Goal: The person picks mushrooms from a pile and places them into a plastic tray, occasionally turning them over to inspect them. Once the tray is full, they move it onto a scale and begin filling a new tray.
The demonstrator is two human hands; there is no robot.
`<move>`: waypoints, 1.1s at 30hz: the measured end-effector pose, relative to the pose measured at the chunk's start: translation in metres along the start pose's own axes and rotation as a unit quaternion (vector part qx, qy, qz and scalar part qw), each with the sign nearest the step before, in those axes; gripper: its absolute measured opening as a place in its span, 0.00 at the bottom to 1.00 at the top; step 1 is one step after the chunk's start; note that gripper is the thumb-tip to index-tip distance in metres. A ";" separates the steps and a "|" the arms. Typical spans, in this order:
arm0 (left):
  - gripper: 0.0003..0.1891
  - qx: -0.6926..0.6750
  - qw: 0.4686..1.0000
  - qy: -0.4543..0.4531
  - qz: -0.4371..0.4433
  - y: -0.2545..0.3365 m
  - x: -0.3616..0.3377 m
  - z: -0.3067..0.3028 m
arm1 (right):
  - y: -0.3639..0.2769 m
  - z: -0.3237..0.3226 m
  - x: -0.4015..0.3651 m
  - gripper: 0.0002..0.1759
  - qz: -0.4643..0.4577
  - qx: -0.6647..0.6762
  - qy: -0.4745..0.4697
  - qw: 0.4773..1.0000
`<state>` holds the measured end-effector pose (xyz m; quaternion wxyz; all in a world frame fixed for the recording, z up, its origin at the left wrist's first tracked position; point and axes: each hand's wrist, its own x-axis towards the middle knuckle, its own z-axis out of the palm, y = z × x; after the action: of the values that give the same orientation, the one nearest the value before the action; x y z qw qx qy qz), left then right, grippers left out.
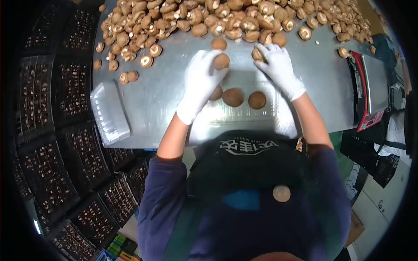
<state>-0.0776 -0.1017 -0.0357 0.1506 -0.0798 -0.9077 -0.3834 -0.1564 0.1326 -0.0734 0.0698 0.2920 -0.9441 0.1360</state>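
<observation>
My left hand (200, 76), in a white glove, is closed on a brown shiitake mushroom (221, 61) between thumb and fingers. My right hand (278, 67), also gloved in white, has its fingers and thumb around another mushroom (257, 54) beside the pile. Between my wrists, a row of mushrooms (233, 97) lies caps up, seemingly in a clear plastic tray (230, 119); glare blurs the tray's outline. A single mushroom (218, 43) sits on the metal table just beyond my left hand.
A large pile of shiitake mushrooms (196, 17) covers the far side of the metal table (165, 95). Clear plastic trays (110, 113) stand at the left edge. A red-framed scale (372, 87) is at the right. Black racks of mushrooms (32, 95) line the left.
</observation>
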 end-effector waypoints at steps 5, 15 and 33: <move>0.27 0.094 0.991 0.096 0.029 0.005 -0.084 -0.015 | -0.026 -0.045 -0.018 0.23 0.113 0.364 0.036 0.924; 0.29 0.070 0.997 0.023 0.023 -0.004 -0.111 -0.010 | -0.069 -0.028 -0.050 0.15 0.169 0.528 -0.091 0.828; 0.19 0.116 0.991 -0.030 -0.053 -0.057 0.063 0.035 | -0.005 -0.011 0.047 0.26 0.010 -0.010 0.223 0.975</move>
<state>-0.1594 -0.1139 -0.0763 0.1113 -0.0245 -0.9530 -0.2807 -0.1909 0.1067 -0.0522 0.2805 0.2439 -0.9089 0.1891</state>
